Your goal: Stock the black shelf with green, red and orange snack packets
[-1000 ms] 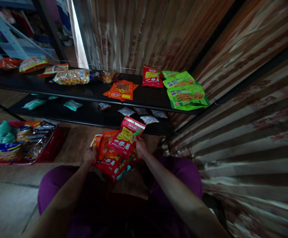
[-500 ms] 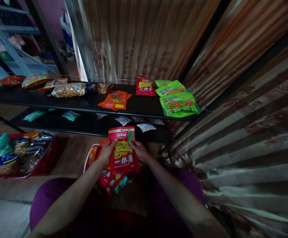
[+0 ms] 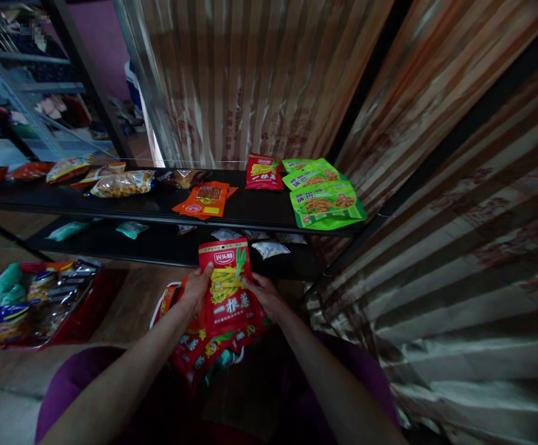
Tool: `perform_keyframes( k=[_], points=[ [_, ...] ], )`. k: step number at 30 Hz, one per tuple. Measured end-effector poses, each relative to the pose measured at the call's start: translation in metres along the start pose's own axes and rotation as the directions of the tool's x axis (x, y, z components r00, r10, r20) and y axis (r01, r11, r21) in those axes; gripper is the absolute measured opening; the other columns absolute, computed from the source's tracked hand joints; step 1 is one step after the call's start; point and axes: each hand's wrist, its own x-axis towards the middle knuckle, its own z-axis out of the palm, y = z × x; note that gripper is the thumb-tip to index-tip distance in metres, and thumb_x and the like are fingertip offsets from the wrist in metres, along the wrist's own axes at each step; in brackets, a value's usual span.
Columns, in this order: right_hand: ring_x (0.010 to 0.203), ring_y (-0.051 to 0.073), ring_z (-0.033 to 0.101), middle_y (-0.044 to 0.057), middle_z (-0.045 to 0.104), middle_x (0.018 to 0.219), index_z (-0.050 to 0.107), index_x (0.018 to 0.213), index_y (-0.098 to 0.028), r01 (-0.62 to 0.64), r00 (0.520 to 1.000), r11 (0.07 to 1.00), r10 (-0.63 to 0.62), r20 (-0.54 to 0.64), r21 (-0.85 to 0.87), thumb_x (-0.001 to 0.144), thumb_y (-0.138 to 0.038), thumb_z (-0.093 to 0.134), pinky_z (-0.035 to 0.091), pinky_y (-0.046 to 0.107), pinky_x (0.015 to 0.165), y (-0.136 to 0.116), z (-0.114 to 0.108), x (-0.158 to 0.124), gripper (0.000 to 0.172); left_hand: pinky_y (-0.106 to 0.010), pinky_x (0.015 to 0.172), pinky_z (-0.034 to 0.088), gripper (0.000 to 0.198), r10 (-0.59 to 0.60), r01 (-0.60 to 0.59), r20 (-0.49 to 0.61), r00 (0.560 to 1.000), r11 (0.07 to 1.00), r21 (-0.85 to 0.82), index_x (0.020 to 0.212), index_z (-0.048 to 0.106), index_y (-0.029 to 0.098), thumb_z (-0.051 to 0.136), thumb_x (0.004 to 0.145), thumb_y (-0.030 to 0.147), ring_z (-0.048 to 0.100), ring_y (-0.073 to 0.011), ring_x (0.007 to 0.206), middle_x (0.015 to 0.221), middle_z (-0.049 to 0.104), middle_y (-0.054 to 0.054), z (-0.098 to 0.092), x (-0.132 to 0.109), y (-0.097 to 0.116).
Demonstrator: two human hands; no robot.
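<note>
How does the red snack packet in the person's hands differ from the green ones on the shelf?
Colour: the red snack packet is mainly red; the green snack packets are bright green.
Place: the red one is held in the left hand and right hand; the green ones lie overlapping on the upper shelf.
Shared: both show food pictures and printed characters.

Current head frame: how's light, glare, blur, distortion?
Head view: dim overall, near-black shadow between the purple fabric trouser knees; head view: pale sheen on the pleated brown-and-cream curtain; head view: large characters legible on the held red plastic snack pouch, smallest print not; head view: apparent wide-angle stretch towards edges, pixelated patch top left.
</note>
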Motion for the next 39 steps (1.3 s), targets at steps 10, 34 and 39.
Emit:
perform_keyframes(
  k=[10,34,39],
  points=[
    [0.076,0.024,0.068,0.003,0.074,0.082,0.069,0.086,-0.019,0.026,0.998,0.998,-0.030,-0.052,-0.064,0.055,-0.055,0.079,0.051,0.040,0.079,0.005,-0.006,0.001,0.049,-0.029,0.054,0.052,0.015,-0.005,0.006,0.034,0.999,1.000,-0.024,0.079,0.064,0.016,0.070,0.068,0.023,0.065,-0.0189,0.056,0.061,0.068,-0.004,-0.005,-0.019,0.005],
    [0.074,0.025,0.070,0.004,0.074,0.073,0.065,0.074,-0.020,0.175,0.972,0.984,-0.170,-0.162,0.016,0.063,-0.065,0.068,0.053,0.033,0.066,-0.026,-0.001,0.001,0.046,-0.023,0.039,0.037,0.029,0.114,-0.122,0.047,0.992,0.962,0.245,0.061,0.059,0.020,0.068,0.068,0.047,0.048,-0.0126,0.034,0.038,0.052,0.003,0.017,-0.048,0.003],
    [0.074,0.025,0.070,0.004,0.074,0.072,0.066,0.077,-0.021,0.144,0.978,0.989,-0.136,-0.160,0.039,0.060,-0.064,0.070,0.054,0.033,0.067,-0.030,0.005,0.004,0.046,-0.024,0.043,0.044,0.030,0.112,-0.126,0.096,0.989,0.979,0.162,0.070,0.062,0.017,0.074,0.062,0.042,0.058,-0.0155,0.043,0.051,0.063,0.000,0.012,-0.045,0.001]
  ],
)
